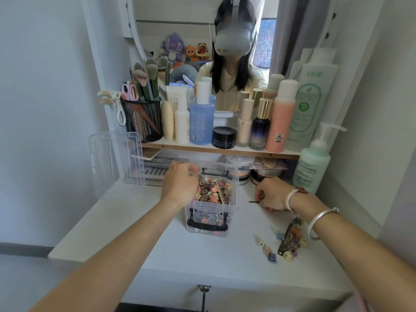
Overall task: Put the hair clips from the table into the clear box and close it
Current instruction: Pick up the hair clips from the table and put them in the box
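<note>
A clear box with black latches stands open at the middle of the white table, nearly full of small coloured hair clips. My left hand hovers over the box's left rim with fingers curled downward, seemingly over clips; what it holds is hidden. To the right of the box, my right hand rests on the table and pinches a thin dark hair clip. More hair clips lie in a loose pile at the front right. The clear lid leans upright at the back left.
A shelf behind the box carries bottles, a black jar and a mesh cup of brushes. A green pump bottle stands at the right. Compacts and lash trays sit under the shelf. A mirror rises behind.
</note>
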The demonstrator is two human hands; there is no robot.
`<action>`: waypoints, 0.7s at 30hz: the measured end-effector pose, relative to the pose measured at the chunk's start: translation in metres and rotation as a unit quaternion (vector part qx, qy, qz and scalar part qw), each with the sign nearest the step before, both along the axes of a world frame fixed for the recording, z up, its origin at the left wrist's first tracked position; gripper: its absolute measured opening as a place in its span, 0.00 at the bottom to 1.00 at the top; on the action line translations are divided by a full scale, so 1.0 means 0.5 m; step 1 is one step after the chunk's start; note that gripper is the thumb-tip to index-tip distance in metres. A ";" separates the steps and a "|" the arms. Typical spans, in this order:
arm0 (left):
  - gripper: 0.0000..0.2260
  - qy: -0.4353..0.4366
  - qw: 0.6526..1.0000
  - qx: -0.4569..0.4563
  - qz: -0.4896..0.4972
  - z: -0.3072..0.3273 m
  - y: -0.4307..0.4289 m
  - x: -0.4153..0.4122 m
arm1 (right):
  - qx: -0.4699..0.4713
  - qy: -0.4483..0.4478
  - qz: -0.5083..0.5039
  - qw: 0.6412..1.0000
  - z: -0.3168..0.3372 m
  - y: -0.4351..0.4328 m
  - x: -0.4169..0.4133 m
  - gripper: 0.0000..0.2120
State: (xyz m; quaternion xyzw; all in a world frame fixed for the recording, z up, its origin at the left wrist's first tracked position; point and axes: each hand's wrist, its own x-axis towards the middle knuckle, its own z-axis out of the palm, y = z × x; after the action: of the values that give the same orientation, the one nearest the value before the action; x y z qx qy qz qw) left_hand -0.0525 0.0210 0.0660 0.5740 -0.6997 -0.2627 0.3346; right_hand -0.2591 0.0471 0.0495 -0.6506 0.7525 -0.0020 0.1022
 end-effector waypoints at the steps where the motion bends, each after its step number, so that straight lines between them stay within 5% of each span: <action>1: 0.13 -0.001 1.000 0.001 0.001 0.000 0.001 0.000 | 0.006 -0.002 -0.002 1.000 0.002 0.001 0.002 0.11; 9: 0.13 -0.004 1.000 -0.003 0.004 0.002 0.006 0.002 | -0.022 -0.044 0.027 0.998 0.044 0.017 0.012 0.09; 14: 0.13 0.002 1.000 0.005 0.005 0.000 0.011 -0.002 | -0.136 -0.309 0.067 0.939 0.126 0.012 0.057 0.04; 21: 0.13 0.000 1.000 0.001 0.003 0.000 0.013 -0.001 | -0.147 -0.308 0.077 0.937 0.124 0.014 0.067 0.09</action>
State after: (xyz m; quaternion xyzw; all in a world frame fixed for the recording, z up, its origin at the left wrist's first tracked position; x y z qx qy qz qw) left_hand -0.0527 0.0276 0.0658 0.5760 -0.6981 -0.2622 0.3349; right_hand -0.2257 0.0541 0.1115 -0.6816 0.6230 -0.3057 0.2321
